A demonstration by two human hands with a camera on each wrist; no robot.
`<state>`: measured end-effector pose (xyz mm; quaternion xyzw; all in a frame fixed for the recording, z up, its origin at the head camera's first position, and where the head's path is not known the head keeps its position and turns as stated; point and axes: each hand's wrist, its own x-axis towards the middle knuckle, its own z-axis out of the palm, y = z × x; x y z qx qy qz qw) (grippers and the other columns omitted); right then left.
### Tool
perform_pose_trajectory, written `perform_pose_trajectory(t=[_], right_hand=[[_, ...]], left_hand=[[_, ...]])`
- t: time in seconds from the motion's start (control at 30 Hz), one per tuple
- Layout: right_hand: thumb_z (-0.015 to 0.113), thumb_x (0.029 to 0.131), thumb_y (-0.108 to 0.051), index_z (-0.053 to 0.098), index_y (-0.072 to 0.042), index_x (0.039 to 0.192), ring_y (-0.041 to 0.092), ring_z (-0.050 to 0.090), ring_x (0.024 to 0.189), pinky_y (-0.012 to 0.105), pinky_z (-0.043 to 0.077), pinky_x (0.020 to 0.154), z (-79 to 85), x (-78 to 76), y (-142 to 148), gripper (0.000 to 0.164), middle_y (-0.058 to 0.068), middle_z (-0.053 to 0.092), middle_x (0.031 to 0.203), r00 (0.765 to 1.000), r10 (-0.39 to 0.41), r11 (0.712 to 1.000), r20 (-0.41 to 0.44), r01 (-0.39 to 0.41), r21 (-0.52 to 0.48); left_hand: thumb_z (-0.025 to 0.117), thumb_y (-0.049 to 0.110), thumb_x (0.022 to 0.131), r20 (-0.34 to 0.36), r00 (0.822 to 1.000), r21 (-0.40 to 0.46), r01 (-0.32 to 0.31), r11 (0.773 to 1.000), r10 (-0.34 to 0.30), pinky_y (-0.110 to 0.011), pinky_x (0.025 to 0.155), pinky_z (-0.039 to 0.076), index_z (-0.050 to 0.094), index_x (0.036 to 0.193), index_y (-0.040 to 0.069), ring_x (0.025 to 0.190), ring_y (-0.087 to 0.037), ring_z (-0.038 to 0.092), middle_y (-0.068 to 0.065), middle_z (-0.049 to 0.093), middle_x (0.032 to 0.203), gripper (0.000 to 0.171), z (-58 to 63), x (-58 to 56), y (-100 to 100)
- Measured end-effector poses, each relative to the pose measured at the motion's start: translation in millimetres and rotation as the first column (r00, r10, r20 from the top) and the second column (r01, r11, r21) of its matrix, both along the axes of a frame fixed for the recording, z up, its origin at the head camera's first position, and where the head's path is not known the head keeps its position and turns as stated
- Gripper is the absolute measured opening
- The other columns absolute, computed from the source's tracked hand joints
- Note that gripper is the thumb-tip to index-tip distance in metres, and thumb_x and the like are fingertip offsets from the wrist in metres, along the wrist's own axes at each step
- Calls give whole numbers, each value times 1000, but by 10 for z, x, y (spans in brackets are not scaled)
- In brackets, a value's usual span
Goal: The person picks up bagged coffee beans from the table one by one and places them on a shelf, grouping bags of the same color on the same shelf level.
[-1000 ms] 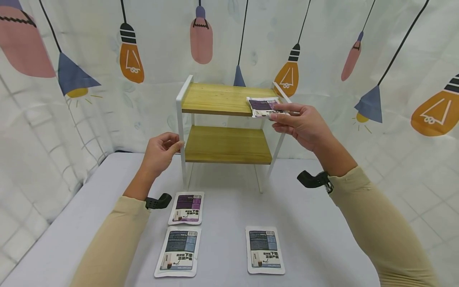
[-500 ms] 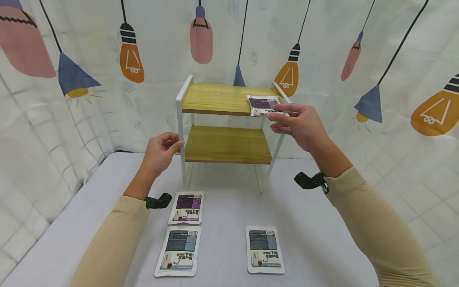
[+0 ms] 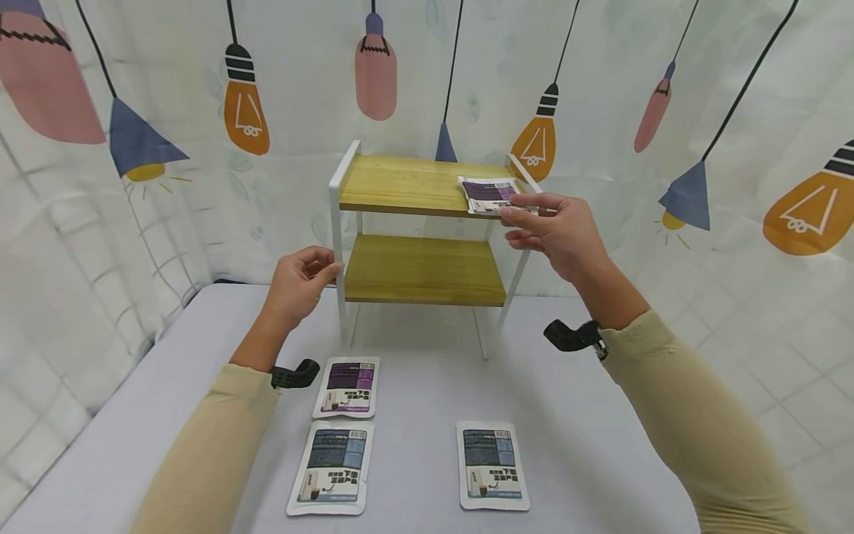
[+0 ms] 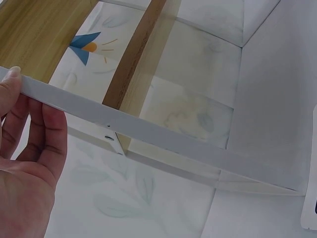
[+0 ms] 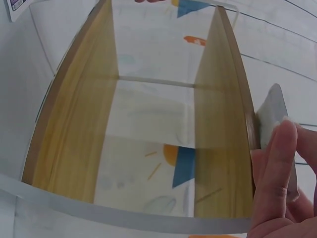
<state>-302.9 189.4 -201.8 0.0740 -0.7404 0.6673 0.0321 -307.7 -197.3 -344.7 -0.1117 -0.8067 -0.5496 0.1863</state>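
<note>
I see the purple packet (image 3: 485,191) at the four-o'clock corner of the upper shelf (image 3: 414,182), ten o'clock from the nearer right hand (image 3: 560,230) pinching it, long axis seemingly twelve-to-six, while the left hand (image 3: 300,285) pinches the nine-o'clock white post (image 3: 336,231).

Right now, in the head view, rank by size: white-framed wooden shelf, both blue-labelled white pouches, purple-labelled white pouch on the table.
White-framed wooden shelf
Blue-labelled pouches, too alike to rank
Purple-labelled table pouch
</note>
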Motion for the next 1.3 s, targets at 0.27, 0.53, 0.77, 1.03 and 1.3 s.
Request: perform_pose_trajectory(t=[0.27,0.53,0.77,1.03,1.3], right_hand=[[85,84,-31,68,-5,130,19,76,75,25,63,73,-35,-14,-19,55,7,75,104,999,-31,999,-35,32,16],[87,81,-33,69,-5,129,19,75,71,26,63,70,-44,-31,-47,58,6,77,94,998,-57,998,-29,57,19],[87,81,-31,71,-4,125,18,75,68,26,62,66,-29,-45,-66,54,7,76,89,998,-64,998,-27,65,9],[86,82,-27,71,-3,125,18,75,69,26,62,66,-13,-49,-106,52,8,76,87,997,-69,997,-28,69,-23],[84,84,-23,71,-1,123,17,74,64,26,62,64,-7,-63,-125,47,8,76,80,997,-66,997,-25,65,-52]], left_hand=[[66,31,101,5,1000,-16,9,1000,-9,-18,86,57,66,114,2,99,-10,66,-3,66,104,32,0,8,1],[66,31,101,12,1000,-8,19,1000,-19,-14,85,55,67,115,2,100,-9,66,-3,66,104,33,-16,-3,1],[66,33,101,18,1000,-15,14,1000,-13,-15,87,56,67,116,3,101,-9,66,-2,66,105,34,-18,-4,-1],[66,33,101,5,1000,-27,7,1000,-7,-14,86,55,67,116,3,99,-8,66,-2,67,105,34,-3,-1,-12],[66,32,101,5,1000,-13,9,1000,-9,-18,88,57,67,115,2,98,-9,67,1,66,102,33,-3,-2,-6]])
